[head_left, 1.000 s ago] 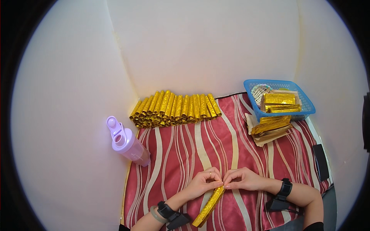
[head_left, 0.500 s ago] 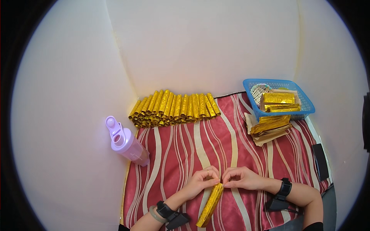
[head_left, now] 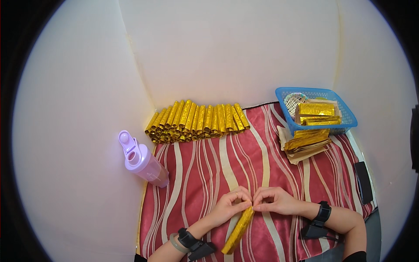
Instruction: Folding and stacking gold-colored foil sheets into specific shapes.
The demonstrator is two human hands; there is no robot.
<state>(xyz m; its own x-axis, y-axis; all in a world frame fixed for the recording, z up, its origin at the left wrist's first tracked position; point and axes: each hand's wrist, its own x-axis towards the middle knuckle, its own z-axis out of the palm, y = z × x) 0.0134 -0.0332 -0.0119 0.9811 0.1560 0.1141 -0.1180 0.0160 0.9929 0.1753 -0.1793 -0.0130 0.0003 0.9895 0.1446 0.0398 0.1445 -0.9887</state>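
Observation:
A gold foil paper roll [head_left: 237, 231] slants over the cloth near the front, its upper end pinched between both hands. My left hand [head_left: 232, 203] grips that end from the left with thumb and fingers. From the right, my right hand [head_left: 273, 201] pinches the same end, its fingertips close against the left ones. The exact fold under the fingertips is hidden. Farther back, several finished-looking gold paper rolls [head_left: 198, 121] lie stacked side by side in a long pile.
A blue plastic basket [head_left: 349, 115] at the far right holds gold paper. Folded gold and brown sheets [head_left: 305, 146] lie before it. A lilac shaker bottle [head_left: 146, 163] stands left, a flat black object [head_left: 362, 182] lies right. Red striped cloth [head_left: 198, 170] covers the table; pale walls surround it.
Both hands remain pinching the roll's upper end, with fingertips drawn slightly closer together. The roll has turned a little about its length.

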